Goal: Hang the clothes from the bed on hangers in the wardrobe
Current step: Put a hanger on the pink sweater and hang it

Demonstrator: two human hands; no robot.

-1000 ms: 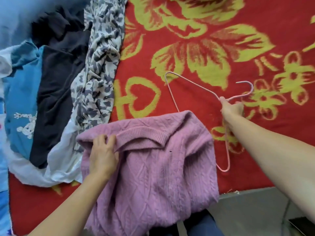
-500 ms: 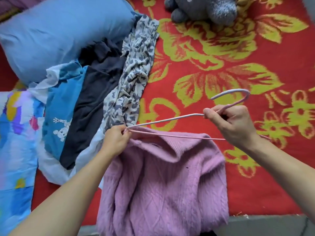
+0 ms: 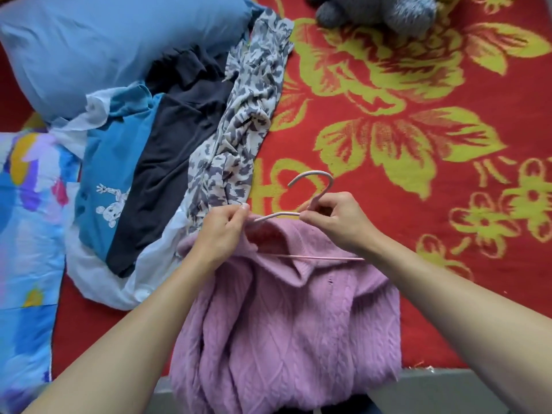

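Bed, covered by a red blanket (image 3: 448,294) with yellow flowers, fills most of the view; a grey floor strip (image 3: 448,389) shows at the near edge.

- Blue pillow (image 3: 104,46): far left corner, lying on the blanket.
- Pink sweater (image 3: 283,339): cable-knit, at the near edge of the bed, collar facing away, lower part hanging over the edge.
- Patterned quilt (image 3: 27,234): blue with coloured patches, along the left edge.
- Clothes pile, between pillow and sweater: white garment (image 3: 92,273) underneath, blue printed top (image 3: 119,162), dark garment (image 3: 167,150), grey-and-white patterned garment (image 3: 245,121) on the right side.
- Grey plush toy (image 3: 382,10): far edge, partly cut off.
- Left hand (image 3: 221,231): grip narrow, fingertips pinching the sweater's collar beside the hanger's left end.
- Right hand (image 3: 337,222): grip closed around the hanger's neck below the hook.
- Pink hanger (image 3: 312,173): thin wire, hook pointing away, bottom bar lying across the collar; whether its left end is inside the neck opening cannot be told.
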